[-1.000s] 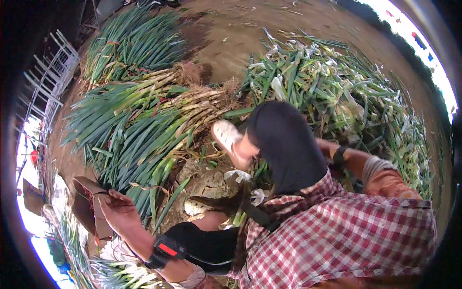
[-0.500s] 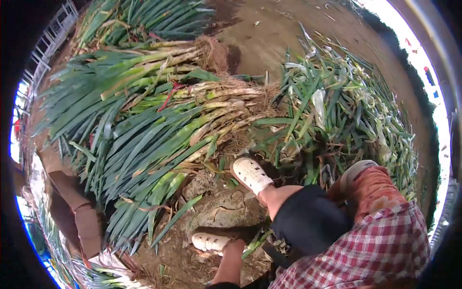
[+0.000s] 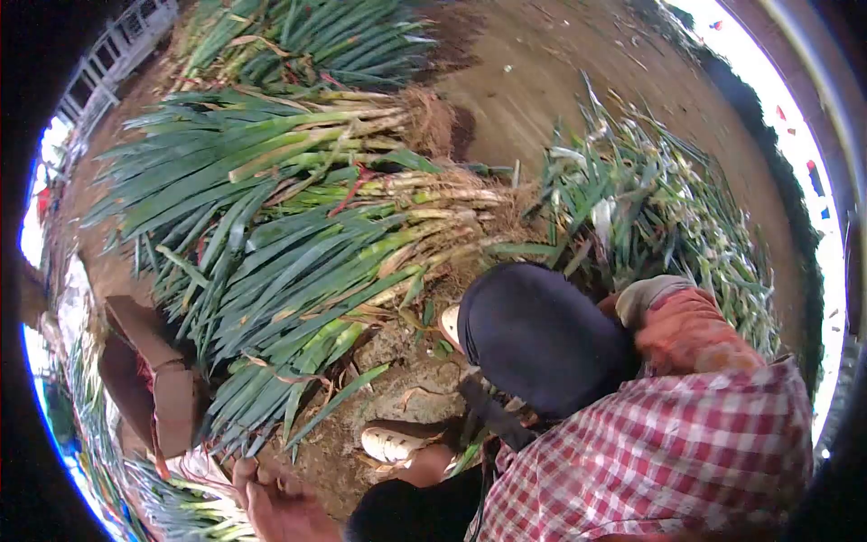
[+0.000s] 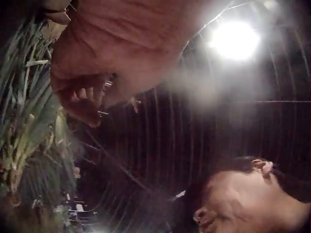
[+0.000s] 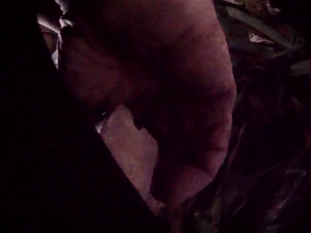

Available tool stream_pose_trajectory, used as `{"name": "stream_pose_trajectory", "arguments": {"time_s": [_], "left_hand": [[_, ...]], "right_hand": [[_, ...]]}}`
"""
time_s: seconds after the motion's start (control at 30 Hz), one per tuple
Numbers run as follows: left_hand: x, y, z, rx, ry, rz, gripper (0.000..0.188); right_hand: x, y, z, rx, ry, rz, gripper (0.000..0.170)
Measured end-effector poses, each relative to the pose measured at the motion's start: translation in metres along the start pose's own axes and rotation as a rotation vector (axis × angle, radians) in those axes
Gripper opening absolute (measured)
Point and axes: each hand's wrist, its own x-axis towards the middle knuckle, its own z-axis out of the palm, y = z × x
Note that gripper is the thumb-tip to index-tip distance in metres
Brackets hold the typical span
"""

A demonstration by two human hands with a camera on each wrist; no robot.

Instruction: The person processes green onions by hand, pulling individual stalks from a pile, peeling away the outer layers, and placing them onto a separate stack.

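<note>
My left hand (image 3: 284, 506) is low in the head view, its fingers loosely bent, just below a torn brown cardboard box (image 3: 176, 411). In the left wrist view the same hand (image 4: 121, 43) fills the top, and nothing shows held in it. Beside the box spread bundles of long green leeks (image 3: 298, 253), roots to the right, one bound with a red tie (image 3: 350, 191). My right hand (image 5: 180, 97) is hidden past the dark-clothed knee (image 3: 542, 334) in the head view. Its own wrist view is dark; the fingers bend inward, but I cannot tell whether they grip anything.
A heap of loose leek leaves (image 3: 668, 217) lies at the right, beyond the right sleeve (image 3: 695, 330). More leeks (image 3: 212, 506) lie at lower left. A pale clog (image 3: 393, 444) stands on the soil. A metal rack (image 3: 113, 54) is at the far left.
My left hand was by the box a second ago, was out of view, and is now back below the box. The raised knee dropped to the right, then came back over the front clog. The view has shifted.
</note>
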Motion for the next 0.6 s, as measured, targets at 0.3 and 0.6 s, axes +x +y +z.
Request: {"name": "stream_pose_trajectory", "arguments": {"time_s": [0.3,0.6], "left_hand": [[-0.075,-0.004,0.033,-0.015,0.192,-0.055,0.032],[-0.023,-0.028,0.070,-0.012,0.066,-0.100,0.034]], "right_hand": [[0.036,0.046,-0.053,0.200,-0.052,-0.609,0.016],[0.156,-0.035,-0.174,-0.211,0.744,-0.135,0.062]]}}
